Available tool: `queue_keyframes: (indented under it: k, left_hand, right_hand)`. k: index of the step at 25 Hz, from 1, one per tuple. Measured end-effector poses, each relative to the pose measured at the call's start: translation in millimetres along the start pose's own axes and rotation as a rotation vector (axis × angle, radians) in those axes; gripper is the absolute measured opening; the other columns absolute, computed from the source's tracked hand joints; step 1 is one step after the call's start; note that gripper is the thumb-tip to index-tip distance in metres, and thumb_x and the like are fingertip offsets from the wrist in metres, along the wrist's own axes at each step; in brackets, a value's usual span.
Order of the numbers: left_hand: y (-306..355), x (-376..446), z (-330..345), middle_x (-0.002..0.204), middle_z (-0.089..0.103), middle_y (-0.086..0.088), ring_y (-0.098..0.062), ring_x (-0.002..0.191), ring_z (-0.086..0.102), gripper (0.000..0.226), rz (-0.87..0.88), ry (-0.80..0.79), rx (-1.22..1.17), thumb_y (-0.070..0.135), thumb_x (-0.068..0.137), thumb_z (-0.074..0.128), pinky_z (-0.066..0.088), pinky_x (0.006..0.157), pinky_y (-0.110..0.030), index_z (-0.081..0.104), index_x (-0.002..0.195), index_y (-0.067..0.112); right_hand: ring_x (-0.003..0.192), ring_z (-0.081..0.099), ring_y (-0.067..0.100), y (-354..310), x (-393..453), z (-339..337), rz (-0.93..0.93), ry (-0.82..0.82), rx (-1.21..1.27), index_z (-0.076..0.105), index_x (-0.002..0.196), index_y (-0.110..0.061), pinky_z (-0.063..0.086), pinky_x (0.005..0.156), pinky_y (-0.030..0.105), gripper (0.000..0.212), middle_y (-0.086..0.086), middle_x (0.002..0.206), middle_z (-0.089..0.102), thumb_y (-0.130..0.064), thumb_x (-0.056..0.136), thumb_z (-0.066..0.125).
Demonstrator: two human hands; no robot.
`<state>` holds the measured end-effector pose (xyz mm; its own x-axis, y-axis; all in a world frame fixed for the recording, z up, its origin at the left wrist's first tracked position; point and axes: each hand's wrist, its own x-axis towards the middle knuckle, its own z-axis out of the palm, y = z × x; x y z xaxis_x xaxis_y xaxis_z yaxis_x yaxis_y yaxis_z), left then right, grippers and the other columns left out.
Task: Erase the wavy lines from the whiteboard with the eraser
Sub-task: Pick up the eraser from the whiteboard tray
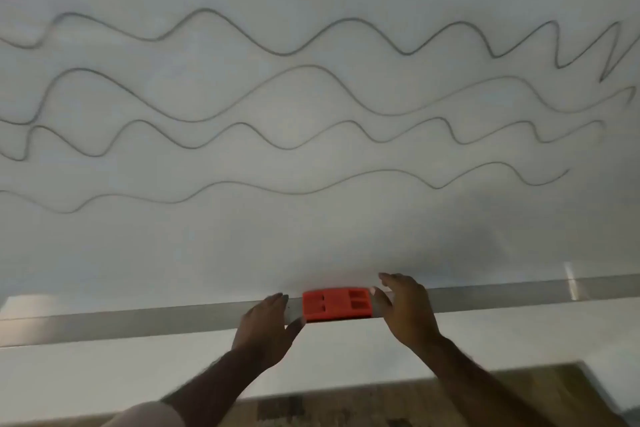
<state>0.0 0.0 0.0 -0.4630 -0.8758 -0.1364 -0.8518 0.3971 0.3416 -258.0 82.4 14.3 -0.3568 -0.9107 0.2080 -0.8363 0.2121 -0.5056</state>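
A whiteboard (311,236) fills most of the view, with several dark wavy lines (311,136) running across its upper half. A red eraser (336,303) lies flat on the metal tray at the board's lower edge. My left hand (268,326) is at the eraser's left end, fingers spread, thumb touching the lower left corner. My right hand (405,305) is at the eraser's right end, fingers apart, a fingertip at its edge. Neither hand has closed around the eraser.
The grey metal tray (138,321) runs the full width below the board. Under it is a pale wall panel (104,374), then a patterned floor (346,406) at the bottom. A light sleeve (149,416) shows at the lower left.
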Motion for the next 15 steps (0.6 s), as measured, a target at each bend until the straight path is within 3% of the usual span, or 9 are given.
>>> queue_keyframes:
  k: [3, 5, 6, 9, 12, 15]
  left_hand:
    - [11, 9, 15, 0.155, 0.043, 0.000, -0.021, 0.139, 0.045, 0.054, -0.054, 0.036, 0.021, 0.053, 0.099, 0.047, 0.036, 0.113, -0.031, 0.052, 0.142, 0.020]
    - [23, 12, 19, 0.133, 0.059, 0.001, -0.022, 0.124, 0.056, 0.039, -0.065, 0.060, 0.002, 0.049, 0.096, 0.047, 0.043, 0.100, -0.032, 0.062, 0.123, 0.024]
    - [29, 13, 21, 0.122, 0.063, 0.001, -0.023, 0.118, 0.058, 0.033, -0.074, 0.054, -0.012, 0.047, 0.096, 0.047, 0.043, 0.095, -0.032, 0.063, 0.115, 0.026]
    - [37, 17, 28, 0.113, 0.066, 0.001, -0.024, 0.114, 0.059, 0.030, -0.114, 0.055, -0.078, 0.045, 0.096, 0.050, 0.044, 0.095, -0.032, 0.064, 0.115, 0.027]
    - [39, 18, 35, 0.109, 0.069, 0.003, -0.021, 0.106, 0.063, 0.027, -0.187, 0.077, -0.237, 0.043, 0.090, 0.064, 0.048, 0.089, -0.032, 0.069, 0.109, 0.025]
    - [30, 15, 37, 0.102, 0.072, 0.008, -0.018, 0.098, 0.067, 0.032, -0.249, 0.162, -0.462, 0.034, 0.078, 0.077, 0.053, 0.085, -0.035, 0.071, 0.108, 0.025]
  right_hand:
    - [0.109, 0.064, 0.033, 11, 2, 18, 0.128, -0.107, 0.055, 0.069, 0.117, -0.002, 0.049, 0.096, 0.042, 0.031, 0.015, 0.114, 0.072, -0.025, 0.097, 0.064]
    - [0.090, 0.067, 0.031, 12, 2, 29, 0.203, -0.158, 0.127, 0.071, 0.094, -0.009, 0.052, 0.080, 0.039, 0.022, 0.011, 0.091, 0.073, -0.029, 0.097, 0.063]
    - [0.087, 0.067, 0.030, 9, 1, 34, 0.245, -0.173, 0.158, 0.070, 0.092, -0.012, 0.052, 0.077, 0.037, 0.022, 0.010, 0.088, 0.072, -0.031, 0.098, 0.062]
    - [0.094, 0.067, 0.030, 4, -3, 51, 0.283, -0.145, 0.203, 0.073, 0.106, -0.015, 0.051, 0.078, 0.034, 0.021, 0.010, 0.097, 0.074, -0.030, 0.097, 0.062]
    - [0.088, 0.067, 0.030, 0, -9, 57, 0.293, -0.083, 0.269, 0.074, 0.104, -0.017, 0.050, 0.075, 0.034, 0.015, 0.008, 0.091, 0.074, -0.026, 0.094, 0.066]
    - [0.081, 0.069, 0.014, 2, -18, 52, 0.251, -0.014, 0.398, 0.077, 0.102, -0.022, 0.052, 0.073, 0.032, 0.012, -0.004, 0.085, 0.076, -0.022, 0.092, 0.070]
